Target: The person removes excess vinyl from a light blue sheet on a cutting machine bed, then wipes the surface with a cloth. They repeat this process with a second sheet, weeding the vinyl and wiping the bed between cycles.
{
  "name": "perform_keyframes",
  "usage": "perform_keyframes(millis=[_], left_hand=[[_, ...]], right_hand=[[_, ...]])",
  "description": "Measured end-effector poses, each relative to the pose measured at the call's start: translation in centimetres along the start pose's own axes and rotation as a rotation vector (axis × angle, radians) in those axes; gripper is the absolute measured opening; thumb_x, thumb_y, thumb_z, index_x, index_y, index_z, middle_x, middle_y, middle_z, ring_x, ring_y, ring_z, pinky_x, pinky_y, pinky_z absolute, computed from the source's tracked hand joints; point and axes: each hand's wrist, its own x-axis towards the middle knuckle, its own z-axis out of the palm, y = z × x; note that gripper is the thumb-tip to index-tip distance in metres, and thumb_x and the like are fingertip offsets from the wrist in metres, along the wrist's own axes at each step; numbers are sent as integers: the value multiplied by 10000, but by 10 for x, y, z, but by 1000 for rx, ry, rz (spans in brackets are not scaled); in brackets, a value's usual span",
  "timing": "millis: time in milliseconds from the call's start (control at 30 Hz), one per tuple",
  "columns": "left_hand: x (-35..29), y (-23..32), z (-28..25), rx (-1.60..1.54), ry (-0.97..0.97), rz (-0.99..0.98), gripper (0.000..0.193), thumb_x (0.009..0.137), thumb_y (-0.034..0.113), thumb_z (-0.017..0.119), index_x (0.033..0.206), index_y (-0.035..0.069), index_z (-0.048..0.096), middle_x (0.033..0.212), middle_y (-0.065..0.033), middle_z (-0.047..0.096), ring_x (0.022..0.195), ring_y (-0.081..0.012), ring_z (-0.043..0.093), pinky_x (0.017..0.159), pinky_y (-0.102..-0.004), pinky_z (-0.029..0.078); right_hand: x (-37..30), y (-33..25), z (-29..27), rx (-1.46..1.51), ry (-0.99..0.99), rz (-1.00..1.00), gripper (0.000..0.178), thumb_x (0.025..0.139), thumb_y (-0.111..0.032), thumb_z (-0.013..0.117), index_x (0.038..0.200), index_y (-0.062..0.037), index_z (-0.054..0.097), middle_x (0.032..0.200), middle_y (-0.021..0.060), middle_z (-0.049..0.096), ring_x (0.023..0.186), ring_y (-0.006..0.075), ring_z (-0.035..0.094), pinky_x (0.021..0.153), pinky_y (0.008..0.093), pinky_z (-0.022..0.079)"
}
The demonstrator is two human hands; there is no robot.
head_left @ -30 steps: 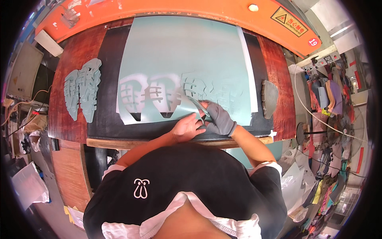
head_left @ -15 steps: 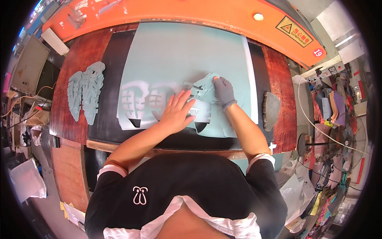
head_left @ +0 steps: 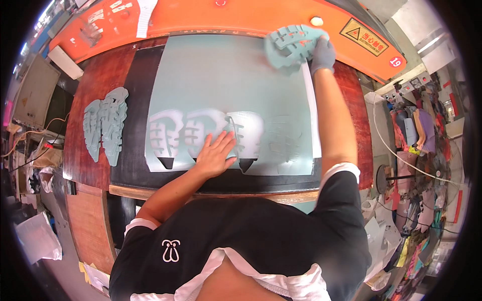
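A pale grey-green sheet (head_left: pixel 231 75) lies on the black board, with several cut-out shapes in a row along its near part. My left hand (head_left: pixel 217 153) is bare and rests flat on this row, fingers spread. In a grey glove, my right hand (head_left: pixel 324 54) is raised at the sheet's far right corner. It grips the end of a slotted, shoe-upper-shaped cut piece (head_left: pixel 291 46) of the same grey-green material. The piece is slightly blurred. To the right of the openings, a slotted outline (head_left: pixel 286 138) marks the sheet, its piece still within it.
Stacked cut pieces (head_left: pixel 106 125) lie on the reddish-brown table (head_left: pixel 80 145) at left. An orange machine beam (head_left: pixel 201 20) with a warning label crosses the far side; a white strip (head_left: pixel 145 17) hangs over it. Coloured scraps (head_left: pixel 411 130) crowd the right.
My right hand has pulled the cut piece off the sheet and carried it up to the far right. A white opening shows where it was. My left hand has shifted slightly nearer.
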Motion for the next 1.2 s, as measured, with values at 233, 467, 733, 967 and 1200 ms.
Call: perform_keyframes(millis=[233,467,733,967,1200], left_hand=[[-2,10,-8,-129,147,11,453,797,254,631,1188,49,528,1357,-116,411,1271,-301,361,1019,-553,243],[-10,101,10,-1692,-826,-435,507,933,250,531,1377,131,317,1051,-93,584,895,-193,591,788,-321,488],[34,132,64,-2515,-745,-678,156,953,344,457,975,197,409,925,-42,556,646,-128,478,708,-377,433],[52,141,54,-2543,-770,-451,526,968,435,375,1419,246,180,865,-14,508,624,-109,423,698,-349,434],[46,120,-9,-1338,-864,166,400,954,253,500,1290,39,467,1132,-87,566,956,-136,554,852,-310,439]], right_hand=[[-89,14,-113,-879,-428,-687,315,910,-329,517,1000,-32,569,802,221,579,770,372,583,621,438,451],[-214,94,-189,-581,-657,-524,181,884,-156,564,1014,-33,584,895,172,619,808,316,609,717,356,492],[-210,72,-199,-497,-745,-416,186,871,-118,554,1036,-34,578,956,177,612,829,358,594,749,368,485],[-208,61,-211,-522,-994,-572,295,862,-147,555,1129,-19,551,1105,203,576,966,366,576,850,373,459],[-169,72,-178,-350,-773,29,236,941,-250,514,1018,-41,591,787,-27,555,722,47,471,635,226,413]])
